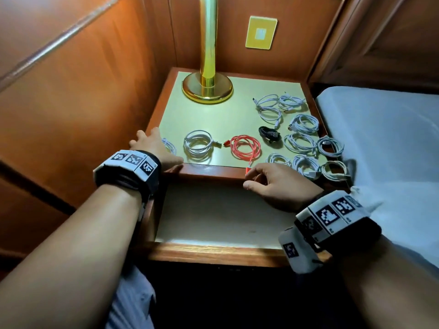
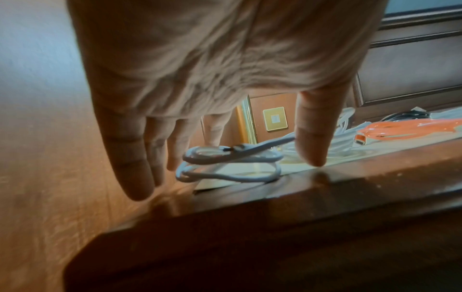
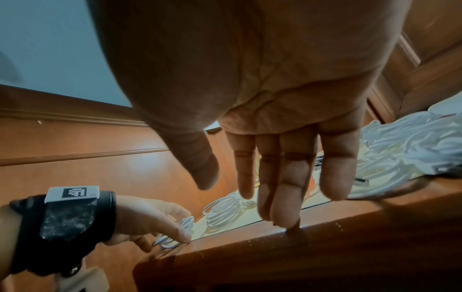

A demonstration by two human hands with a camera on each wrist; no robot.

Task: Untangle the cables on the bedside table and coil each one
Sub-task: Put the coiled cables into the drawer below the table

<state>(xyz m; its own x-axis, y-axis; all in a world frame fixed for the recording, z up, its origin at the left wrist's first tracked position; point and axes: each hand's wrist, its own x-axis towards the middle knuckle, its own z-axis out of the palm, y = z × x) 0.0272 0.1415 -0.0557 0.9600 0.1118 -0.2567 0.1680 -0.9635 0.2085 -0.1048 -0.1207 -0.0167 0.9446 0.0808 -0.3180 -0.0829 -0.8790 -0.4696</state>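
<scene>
Pretty much everything on the worktop (image 1: 221, 115) looks coiled already: a bunch of white coils over on the far right by the bed (image 1: 392, 138), a black one (image 1: 269, 134) in the middle, a red cable (image 1: 245, 146) and a bigger white coil (image 1: 198, 144) along the near edge. The one that matters now, I'd guess, is the small white cable (image 2: 225, 166) sitting right at the near left corner. It lies directly under the left hand (image 1: 154, 144), whose fingers are spread and relaxed over it, thumb tip down on the worktop edge just right of it; in the left wrist view its loops run left to right along that edge. I can't tell if any finger actually touches it. The right hand (image 1: 278, 184) is well off to the right at the near rim, loose and holding nothing, close to the red cable's plug end. So the left hand is clearly the nearer one for that last coil.
</scene>
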